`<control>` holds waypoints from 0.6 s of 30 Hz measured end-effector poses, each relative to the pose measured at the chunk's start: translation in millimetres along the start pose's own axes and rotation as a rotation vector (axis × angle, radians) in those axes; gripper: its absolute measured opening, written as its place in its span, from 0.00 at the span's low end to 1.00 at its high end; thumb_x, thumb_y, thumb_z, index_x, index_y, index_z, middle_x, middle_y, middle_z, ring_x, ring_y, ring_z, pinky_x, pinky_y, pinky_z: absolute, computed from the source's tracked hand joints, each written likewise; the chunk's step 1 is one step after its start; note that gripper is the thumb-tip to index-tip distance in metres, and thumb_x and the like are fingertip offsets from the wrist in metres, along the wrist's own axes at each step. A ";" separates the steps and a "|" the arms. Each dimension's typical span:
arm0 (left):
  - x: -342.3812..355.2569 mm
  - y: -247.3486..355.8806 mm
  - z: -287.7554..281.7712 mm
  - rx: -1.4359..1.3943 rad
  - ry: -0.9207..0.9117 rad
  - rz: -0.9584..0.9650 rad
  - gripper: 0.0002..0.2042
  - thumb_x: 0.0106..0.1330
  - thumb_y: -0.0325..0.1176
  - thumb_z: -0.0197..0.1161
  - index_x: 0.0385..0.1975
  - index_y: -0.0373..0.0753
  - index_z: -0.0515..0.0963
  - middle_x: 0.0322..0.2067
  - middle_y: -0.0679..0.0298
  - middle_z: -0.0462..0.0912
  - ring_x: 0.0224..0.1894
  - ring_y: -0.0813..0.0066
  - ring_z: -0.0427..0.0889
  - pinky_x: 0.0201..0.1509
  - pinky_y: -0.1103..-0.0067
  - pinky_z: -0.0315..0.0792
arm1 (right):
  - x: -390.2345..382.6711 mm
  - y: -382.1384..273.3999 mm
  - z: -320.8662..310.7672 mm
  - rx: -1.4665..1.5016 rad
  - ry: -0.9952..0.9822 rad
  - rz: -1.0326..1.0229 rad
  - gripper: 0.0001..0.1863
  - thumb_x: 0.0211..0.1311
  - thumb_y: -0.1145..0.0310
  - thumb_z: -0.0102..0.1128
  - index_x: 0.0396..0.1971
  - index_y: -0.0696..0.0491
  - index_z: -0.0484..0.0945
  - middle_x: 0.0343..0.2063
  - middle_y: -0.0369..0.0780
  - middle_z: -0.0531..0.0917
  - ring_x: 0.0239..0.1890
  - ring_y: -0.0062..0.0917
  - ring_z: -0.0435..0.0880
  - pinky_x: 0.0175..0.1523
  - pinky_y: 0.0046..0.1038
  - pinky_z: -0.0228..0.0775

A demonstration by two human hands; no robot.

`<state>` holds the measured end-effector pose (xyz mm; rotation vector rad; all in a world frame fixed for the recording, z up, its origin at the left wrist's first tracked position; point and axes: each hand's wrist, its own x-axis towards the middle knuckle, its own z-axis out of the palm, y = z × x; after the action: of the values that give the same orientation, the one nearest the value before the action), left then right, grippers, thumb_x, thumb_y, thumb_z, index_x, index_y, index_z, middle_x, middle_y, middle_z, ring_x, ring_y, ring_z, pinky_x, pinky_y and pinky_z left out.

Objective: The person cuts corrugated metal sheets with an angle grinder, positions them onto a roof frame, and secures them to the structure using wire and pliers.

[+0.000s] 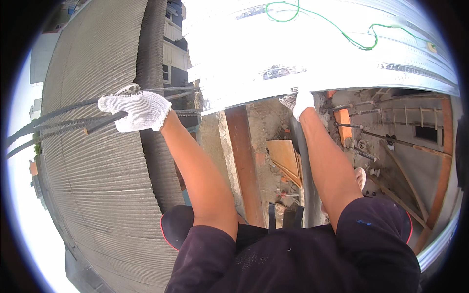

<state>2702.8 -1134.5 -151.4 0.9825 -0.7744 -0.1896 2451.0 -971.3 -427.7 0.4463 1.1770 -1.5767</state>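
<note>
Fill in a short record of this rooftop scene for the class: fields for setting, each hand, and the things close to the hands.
setting: high on a building, looking down past a grey corrugated roof into a site with rubble below
left hand: in a white knit glove, closed around a bundle of rebar
right hand: in a white glove, gripping the edge of a shiny metal sheet
on the sheet: a green wire
below: a rusty steel beam
</note>
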 end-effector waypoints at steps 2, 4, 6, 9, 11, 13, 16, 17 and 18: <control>-4.9 -13.4 -4.6 -0.127 0.025 -0.021 0.37 0.72 0.53 0.69 0.55 0.20 0.62 0.49 0.44 0.77 0.45 0.63 0.84 0.51 0.69 0.85 | -1.9 7.3 -30.3 0.010 0.002 0.019 0.27 0.84 0.48 0.40 0.52 0.57 0.78 0.44 0.49 0.86 0.44 0.38 0.89 0.52 0.44 0.88; -27.3 7.3 -8.6 0.009 -0.088 -0.002 0.31 0.71 0.51 0.71 0.50 0.25 0.70 0.45 0.46 0.82 0.42 0.62 0.85 0.47 0.70 0.84 | 17.0 14.7 -48.7 -0.213 0.040 -0.021 0.26 0.82 0.48 0.43 0.56 0.56 0.78 0.45 0.47 0.87 0.44 0.34 0.89 0.50 0.41 0.86; -57.3 23.7 -37.0 0.307 -0.129 0.095 0.25 0.70 0.49 0.74 0.46 0.29 0.78 0.41 0.48 0.86 0.39 0.62 0.86 0.43 0.70 0.83 | 50.1 40.5 -57.6 -0.604 0.119 -0.073 0.26 0.81 0.48 0.46 0.59 0.54 0.78 0.47 0.45 0.87 0.43 0.31 0.89 0.48 0.37 0.85; -111.7 5.1 -97.2 0.812 -0.010 -0.049 0.37 0.63 0.53 0.79 0.61 0.31 0.73 0.54 0.45 0.84 0.52 0.54 0.86 0.54 0.65 0.83 | 27.4 44.7 -27.1 -0.137 0.112 0.166 0.22 0.76 0.51 0.57 0.57 0.53 0.80 0.45 0.45 0.87 0.39 0.32 0.89 0.41 0.39 0.86; -181.9 -45.5 -115.5 0.749 -0.240 0.016 0.33 0.67 0.51 0.75 0.61 0.33 0.73 0.58 0.44 0.80 0.58 0.52 0.84 0.60 0.62 0.81 | 35.4 29.8 -65.8 -0.075 0.110 0.108 0.18 0.69 0.56 0.67 0.49 0.55 0.83 0.40 0.49 0.85 0.34 0.39 0.90 0.37 0.48 0.88; -208.7 -33.5 -124.9 0.739 -0.479 -0.302 0.34 0.69 0.53 0.72 0.62 0.28 0.73 0.54 0.43 0.82 0.57 0.48 0.84 0.60 0.62 0.80 | 28.8 34.8 -60.2 -0.260 0.189 0.016 0.30 0.65 0.50 0.67 0.53 0.64 0.82 0.45 0.52 0.88 0.43 0.40 0.91 0.44 0.41 0.86; -233.8 -61.8 -137.3 0.695 -0.516 -0.498 0.35 0.68 0.54 0.73 0.61 0.28 0.74 0.54 0.43 0.82 0.56 0.48 0.84 0.60 0.63 0.78 | 39.4 31.4 -86.2 -0.466 0.413 -0.150 0.34 0.65 0.45 0.68 0.57 0.61 0.81 0.47 0.52 0.87 0.40 0.44 0.90 0.37 0.45 0.86; -226.1 -65.3 -139.3 0.716 -0.478 -0.526 0.35 0.68 0.54 0.73 0.61 0.28 0.74 0.55 0.43 0.82 0.56 0.48 0.84 0.60 0.63 0.78 | 28.2 32.1 -71.7 -0.493 0.457 -0.142 0.36 0.65 0.44 0.68 0.59 0.62 0.80 0.49 0.53 0.86 0.44 0.45 0.89 0.40 0.45 0.85; -207.4 -78.4 -137.5 0.728 -0.386 -0.322 0.34 0.67 0.53 0.74 0.60 0.28 0.74 0.55 0.44 0.82 0.56 0.49 0.84 0.60 0.64 0.80 | 9.1 35.1 -47.4 -0.526 0.486 -0.130 0.37 0.65 0.44 0.67 0.60 0.62 0.79 0.52 0.54 0.86 0.47 0.47 0.89 0.43 0.45 0.85</control>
<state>2659.2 -987.1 -362.2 1.7979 -1.0642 -0.3997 2465.8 -933.7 -471.6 0.4165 1.9604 -1.2228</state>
